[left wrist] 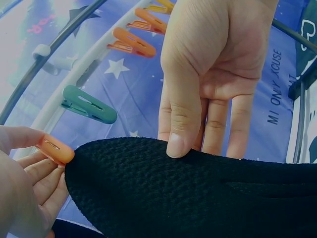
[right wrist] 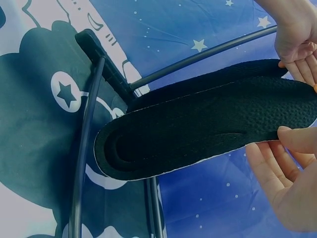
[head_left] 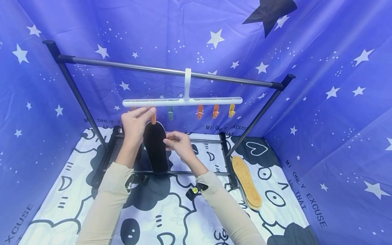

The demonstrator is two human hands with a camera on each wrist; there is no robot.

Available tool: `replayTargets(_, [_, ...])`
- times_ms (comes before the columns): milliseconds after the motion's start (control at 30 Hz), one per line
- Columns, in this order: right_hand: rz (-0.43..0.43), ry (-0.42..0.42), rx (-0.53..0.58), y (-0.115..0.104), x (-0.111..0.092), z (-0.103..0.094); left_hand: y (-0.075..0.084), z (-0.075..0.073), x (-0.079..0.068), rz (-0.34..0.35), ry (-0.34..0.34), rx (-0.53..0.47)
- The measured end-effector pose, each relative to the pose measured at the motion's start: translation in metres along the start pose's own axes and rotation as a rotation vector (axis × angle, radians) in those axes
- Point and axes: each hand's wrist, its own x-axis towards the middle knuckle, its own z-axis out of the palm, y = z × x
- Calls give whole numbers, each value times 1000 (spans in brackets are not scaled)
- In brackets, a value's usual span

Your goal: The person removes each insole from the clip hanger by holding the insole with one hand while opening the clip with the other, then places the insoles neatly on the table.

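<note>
A black insole (head_left: 156, 148) hangs upright below the white hanger (head_left: 165, 101). My left hand (head_left: 136, 124) pinches an orange clothespin (left wrist: 55, 149) at the insole's top tip. My right hand (head_left: 180, 144) holds the insole's side edge between thumb and fingers, as the left wrist view shows up close. Behind it, in the right wrist view, a second black insole (right wrist: 247, 69) hangs alongside. A green clothespin (left wrist: 90, 105) hangs just right of the left hand, with two more orange clothespins and a yellow clothespin (head_left: 232, 110) farther right.
The hanger hooks over the top bar of a black metal rack (head_left: 165, 70). Tan insoles (head_left: 246, 180) lie stacked on the patterned cloth (head_left: 183, 217) to the right of the rack. Blue star-printed curtains (head_left: 330, 112) surround the space.
</note>
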Motion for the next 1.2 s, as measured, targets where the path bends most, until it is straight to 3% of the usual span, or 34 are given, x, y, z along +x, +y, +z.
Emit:
replayTargets(367, [5, 12, -12, -2, -2, -2, 4, 1, 0, -52, 20, 46])
replayTargets(633, [23, 31, -6, 1, -3, -7, 4, 0, 1, -53, 15, 74])
replayTargets(1200, [32, 76, -19, 2, -10, -29, 1, 2, 0, -76, 35, 35])
